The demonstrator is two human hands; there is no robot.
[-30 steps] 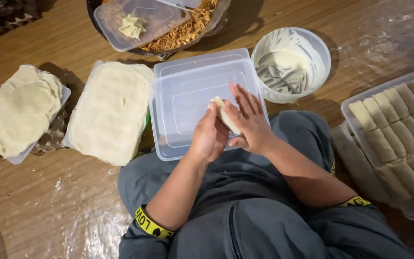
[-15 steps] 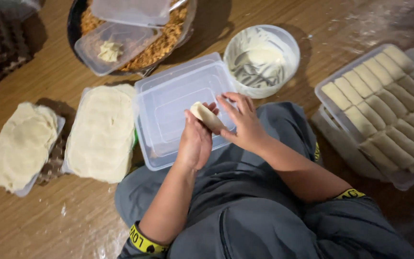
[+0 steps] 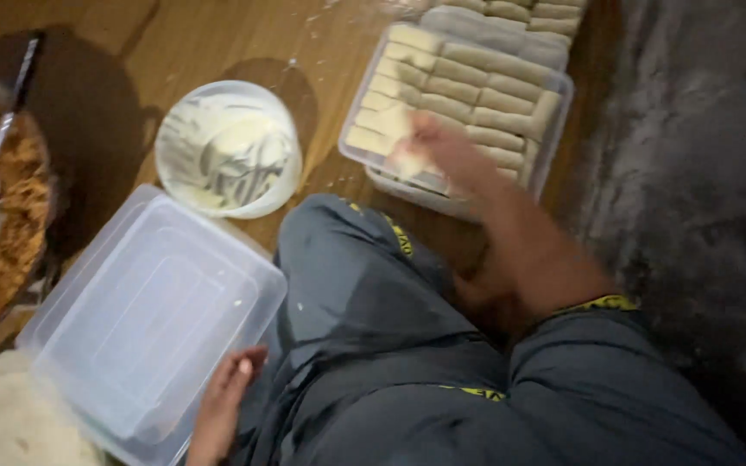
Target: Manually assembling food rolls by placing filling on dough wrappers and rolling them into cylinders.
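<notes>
The right hand is reaching out over the clear tray of pale rolled pastries, and it is blurred, so whether its grip is closing on a roll at the near edge or only touching it cannot be told. The rolls are lying side by side in neat rows, filling most of the tray, and a second tray of the same kind is sitting just behind it. The left hand is resting low, its fingers loosely curled and holding nothing, touching the near corner of an upturned clear plastic lid that is lying on the wooden floor. Between the two hands the person's grey-trousered knee is rising up, standing across the straight path. Beyond the lid a round white bowl smeared with pale paste is sitting near the tray but apart from it. At the far left a dish of brown crumbly filling is showing, partly cut off, and a pale stack of wrappers is lying at the bottom corner.
</notes>
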